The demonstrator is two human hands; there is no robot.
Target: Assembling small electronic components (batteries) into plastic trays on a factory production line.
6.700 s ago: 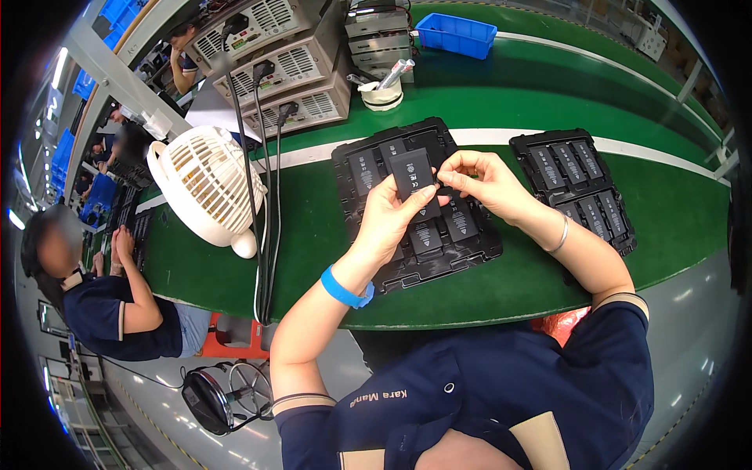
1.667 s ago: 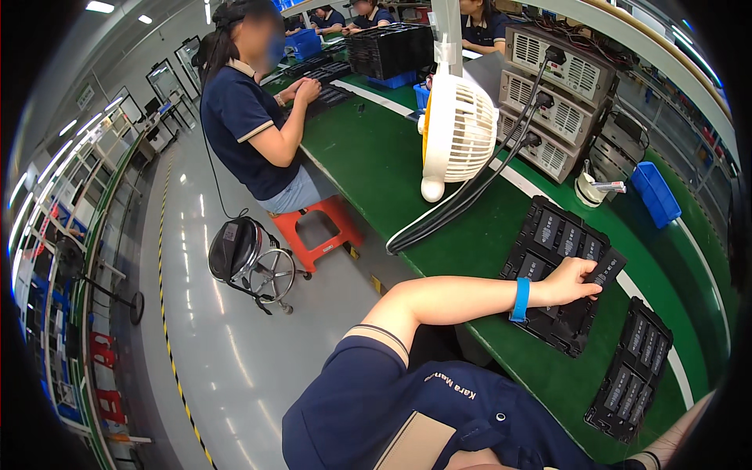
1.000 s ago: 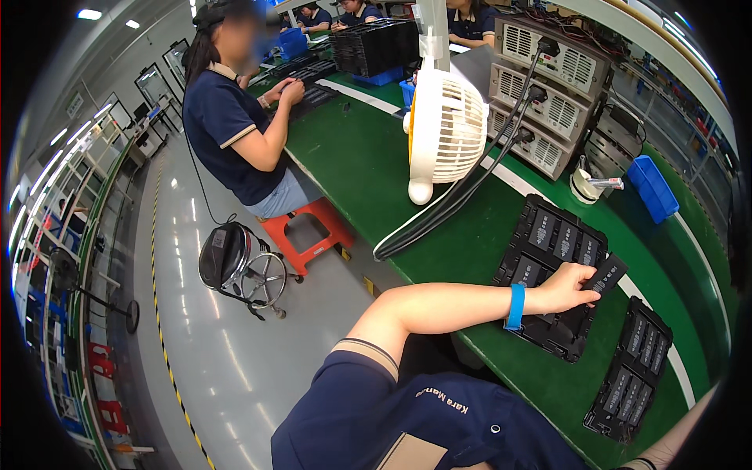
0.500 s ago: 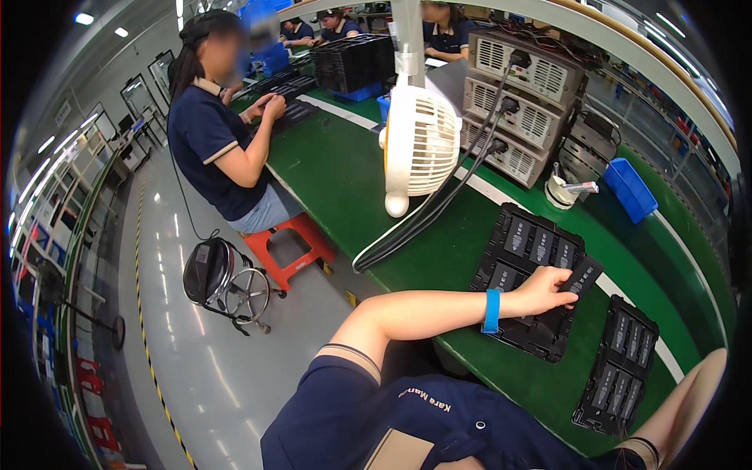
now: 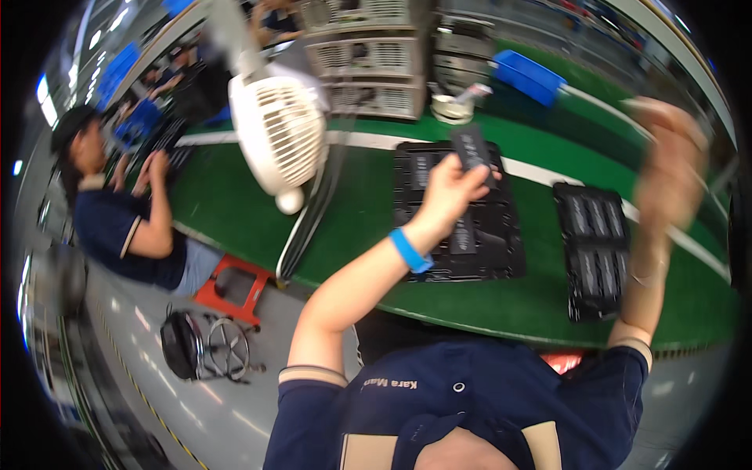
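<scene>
A: Head view puts your left hand [image 5: 448, 188] raised over the green bench mat [image 5: 368, 204], with the blue wristband [image 5: 410, 251] just below it. What is it holding?

B: Your fingers are closed around 1 flat black rectangular part [image 5: 473, 149], which sticks up past your fingertips. It sits above the near black plastic tray [image 5: 458, 211], lifted clear of the other dark parts lying in its slots.

A: And your right hand [image 5: 666, 153]?

B: It's up in the air on the right side, badly blurred. You can't tell how its fingers stand or whether it holds anything. The 2nd black tray [image 5: 597, 247] lies below it on the mat, apart from the 1st.

A: Anything else close by?

B: The white desk fan [image 5: 278, 137] stands to the left of your left hand, and a seated co-worker in a dark blue shirt [image 5: 117, 227] works further left.
</scene>
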